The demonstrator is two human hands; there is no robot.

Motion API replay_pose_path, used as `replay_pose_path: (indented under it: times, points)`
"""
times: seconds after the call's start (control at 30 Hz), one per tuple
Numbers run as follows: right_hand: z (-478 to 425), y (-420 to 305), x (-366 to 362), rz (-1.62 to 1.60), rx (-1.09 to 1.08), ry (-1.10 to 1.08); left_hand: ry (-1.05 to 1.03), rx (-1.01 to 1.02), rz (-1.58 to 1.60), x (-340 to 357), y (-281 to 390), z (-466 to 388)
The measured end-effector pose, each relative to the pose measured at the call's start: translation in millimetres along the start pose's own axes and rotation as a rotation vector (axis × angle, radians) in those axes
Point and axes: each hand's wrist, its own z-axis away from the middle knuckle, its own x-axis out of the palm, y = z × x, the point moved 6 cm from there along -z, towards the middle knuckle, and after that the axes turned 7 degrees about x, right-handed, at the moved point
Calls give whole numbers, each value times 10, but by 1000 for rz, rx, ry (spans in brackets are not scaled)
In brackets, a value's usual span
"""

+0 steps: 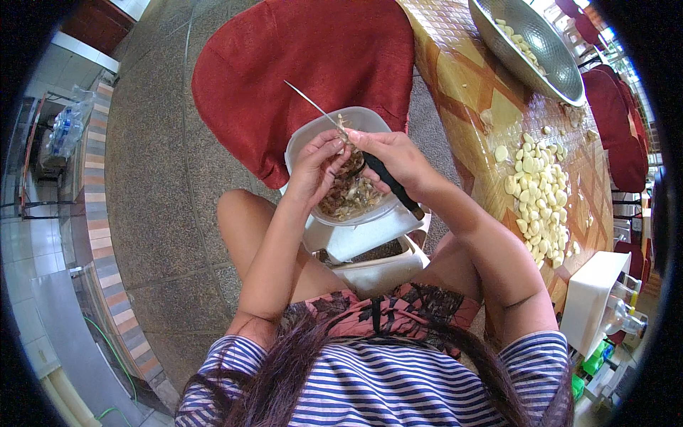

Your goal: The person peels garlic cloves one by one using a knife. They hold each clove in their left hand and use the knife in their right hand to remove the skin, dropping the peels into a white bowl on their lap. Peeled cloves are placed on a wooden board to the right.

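A knife with a black handle (392,184) and a narrow blade (310,101) is held in my right hand (400,160), the blade pointing up and left. My left hand (318,165) pinches a small pale piece, seemingly a garlic clove (341,151), against the base of the blade. Both hands are over a translucent plastic tub (296,140) holding garlic skins and papery scraps (349,200). To the right, a pile of peeled garlic cloves (539,197) lies on the table. A hammered metal bowl (555,58) with more peeled cloves (520,42) stands beyond the pile.
A red-covered chair (304,48) is in front of me, and a white plastic stool or chair part (368,232) lies under the tub. The plastic-covered table (491,101) curves along my right side. A white box (595,299) stands near its closer end, beside glass bottles (621,315).
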Motion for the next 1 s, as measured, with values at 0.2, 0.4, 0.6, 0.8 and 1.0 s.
replay_pose_path:
  times: [0.2, 0.4, 0.6, 0.8, 1.0]
  points:
    - [-22, -92, -111, -73, -61, 38, -75, 90, -116, -15, 45, -20]
    - [-86, -119, -404, 20, -148, 181, -62, 119, -208, 49, 128, -26]
    - [-231, 237, -255, 427, -46, 37, 51, 334, -242, -130, 533, 62]
    - [-160, 305, -184, 827, -93, 156, -79, 435, -646, 994, 670, -10]
    - [-139, 110, -298, 895, -136, 253, -516, 99, -601, 2499, 126, -289]
